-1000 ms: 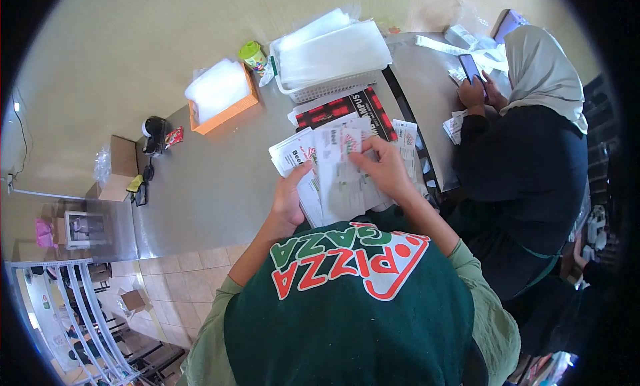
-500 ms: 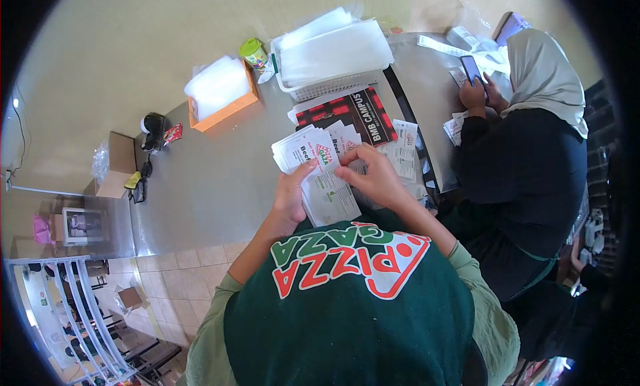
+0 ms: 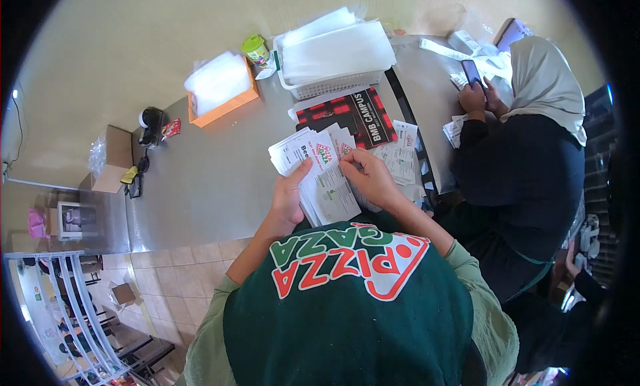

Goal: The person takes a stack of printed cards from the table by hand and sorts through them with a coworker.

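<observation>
Labels (image 3: 330, 193) are located at the center of the frame, stacked and fanned in the left hand (image 3: 288, 198), thumb clamped on the top face. The right hand (image 3: 375, 181) is partly closed, thumb and index finger pinching the stack's right edge. The BMB CAMPUS pad (image 3: 363, 123) lies just above the stack; loose labels (image 3: 400, 156) lie right of the hands. Basket (image 3: 333, 85): upper center, holding white sheets (image 3: 340, 53). Orange box (image 3: 230, 108): upper left of center. Co-worker (image 3: 527, 146): right side, gripping a phone (image 3: 471, 73).
</observation>
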The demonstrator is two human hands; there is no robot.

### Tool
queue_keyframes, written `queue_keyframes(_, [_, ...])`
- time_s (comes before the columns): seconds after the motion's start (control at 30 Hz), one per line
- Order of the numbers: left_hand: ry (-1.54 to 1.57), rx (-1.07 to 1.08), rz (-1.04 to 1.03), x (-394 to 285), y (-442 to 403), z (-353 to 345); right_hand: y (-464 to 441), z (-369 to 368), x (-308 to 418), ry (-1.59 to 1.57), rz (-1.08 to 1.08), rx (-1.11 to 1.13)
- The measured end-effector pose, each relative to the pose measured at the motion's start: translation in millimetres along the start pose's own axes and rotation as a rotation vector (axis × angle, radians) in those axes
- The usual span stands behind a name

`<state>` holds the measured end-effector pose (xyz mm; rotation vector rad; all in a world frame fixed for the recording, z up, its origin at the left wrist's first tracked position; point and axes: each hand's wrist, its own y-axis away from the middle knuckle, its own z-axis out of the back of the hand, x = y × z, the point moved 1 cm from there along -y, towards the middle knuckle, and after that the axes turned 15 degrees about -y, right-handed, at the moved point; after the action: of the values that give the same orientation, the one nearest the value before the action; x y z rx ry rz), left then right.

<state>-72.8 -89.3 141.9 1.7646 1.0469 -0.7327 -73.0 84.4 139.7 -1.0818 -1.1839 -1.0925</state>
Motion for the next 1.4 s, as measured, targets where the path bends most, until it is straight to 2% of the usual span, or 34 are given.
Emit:
queue_keyframes(0.03, [-0.022,0.000,-0.015,-0.6,0.6,-0.1,0.2,-0.6,2.7,0.019,0.019,0.013])
queue_keyframes(0.23, [-0.032,-0.004,-0.021,3.5,0.6,3.6,-2.6,-3.6,-3.3,0.002,-0.172,-0.007])
queue_keyframes(0.33, [-0.002,-0.019,-0.013,3.5,3.8,6.2,-5.0,-2.3,-15.5,-0.052,-0.142,0.023])
queue_keyframes(0.53, [0.034,-0.069,-0.048,7.7,6.8,15.1,-13.6,7.5,-38.2,-0.261,-0.227,0.040])
queue_keyframes(0.63, [0.131,-0.109,-0.048,2.1,11.4,29.7,-24.0,26.8,-47.3,-0.457,-0.189,-0.162])
queue_keyframes(0.7, [0.216,-0.158,-0.038,-1.8,14.8,50.1,-26.8,48.2,-14.6,-0.507,-0.141,-0.116])
queue_keyframes(0.8, [0.278,-0.246,-0.145,-0.9,21.9,83.6,-31.5,84.8,2.2,-0.449,-0.200,0.114])
queue_keyframes(0.9, [0.258,-0.291,-0.135,-2.8,34.6,96.2,-31.3,92.5,-5.9,0.031,-0.325,0.450])
queue_keyframes(0.97, [0.232,-0.323,-0.135,-2.1,42.5,94.0,-13.8,63.5,-14.9,0.333,-0.212,0.673])
queue_keyframes(1.0, [0.239,-0.336,-0.127,-1.2,45.1,91.0,-1.5,46.1,-3.3,0.194,-0.276,0.783])
queue_keyframes(1.07, [0.259,-0.369,-0.113,0.7,49.2,87.4,-0.6,33.9,-32.7,0.276,-0.288,0.731])
queue_keyframes(1.17, [0.258,-0.332,-0.094,7.3,53.8,93.5,-20.3,27.8,-65.2,-0.449,-0.702,0.607])
queue_keyframes(1.27, [0.286,-0.358,-0.082,8.9,56.8,94.3,-32.5,9.0,-111.9,-0.267,-0.813,0.448])
queue_keyframes(1.4, [0.314,-0.430,-0.094,14.6,62.2,101.7,-41.1,-23.8,-166.9,-0.094,-0.684,0.465])
